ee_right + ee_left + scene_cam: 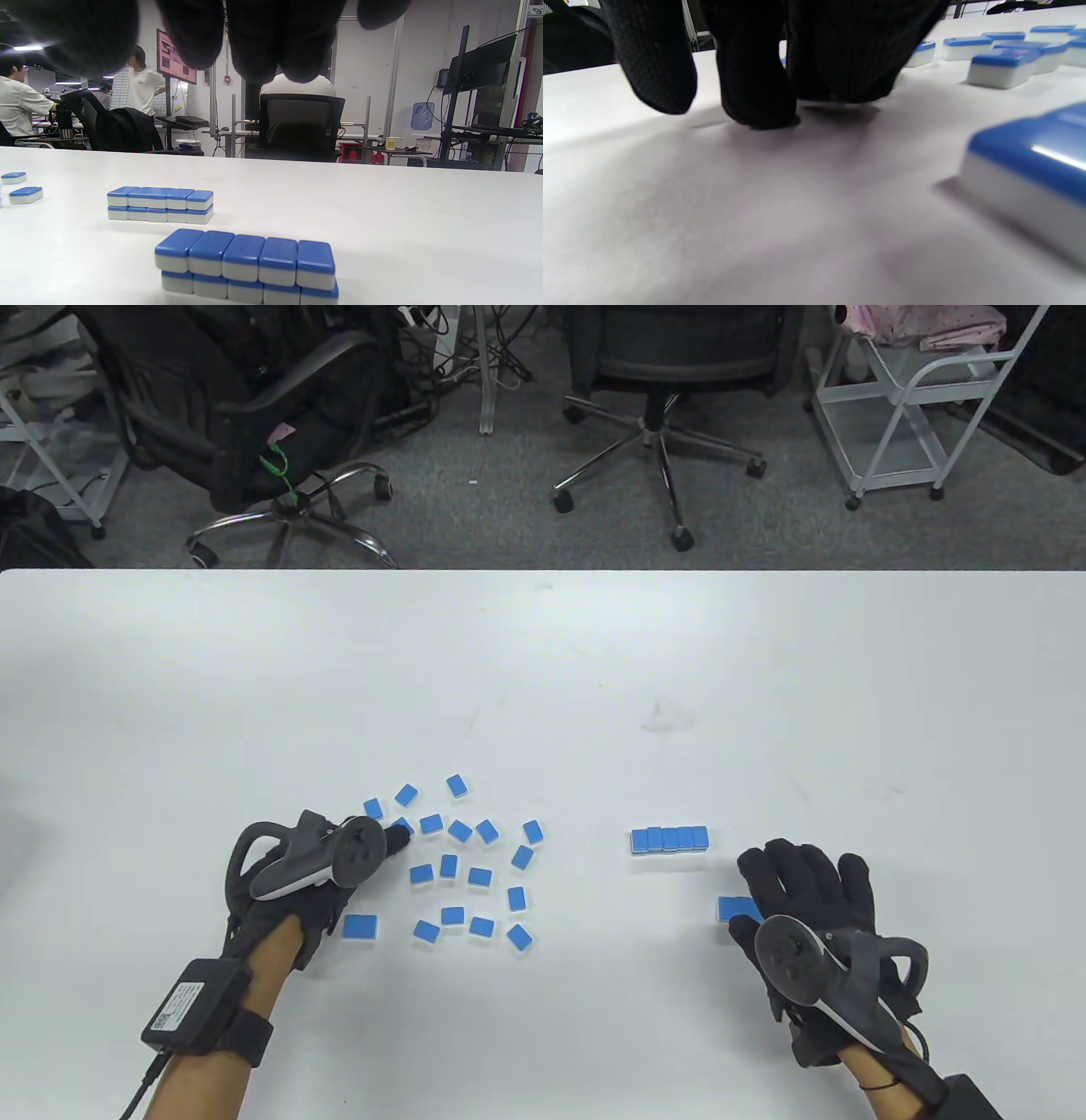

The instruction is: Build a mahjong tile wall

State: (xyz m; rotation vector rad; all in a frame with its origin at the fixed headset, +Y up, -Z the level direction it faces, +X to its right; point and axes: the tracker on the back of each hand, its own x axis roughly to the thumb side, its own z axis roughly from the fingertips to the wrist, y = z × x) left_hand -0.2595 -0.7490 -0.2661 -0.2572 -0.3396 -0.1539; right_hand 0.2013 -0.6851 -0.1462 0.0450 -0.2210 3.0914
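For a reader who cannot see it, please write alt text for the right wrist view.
Two finished wall sections of blue-backed mahjong tiles stand on a white table, each two layers high: the near section and the far section. Black gloved fingers hang above; two loose tiles lie at left.

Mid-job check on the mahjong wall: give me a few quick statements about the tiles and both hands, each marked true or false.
1. Two stacked wall sections stand on the table. True: the far wall section and the near wall section are both two tiles high.
2. The near section is six tiles wide. False: five.
3. The loose tiles lie blue side up. True.
4. The right hand grips a tile. False: its fingers hang above the near section, holding nothing.
5. The left hand is beside the wall sections. False: it is at the loose tiles.
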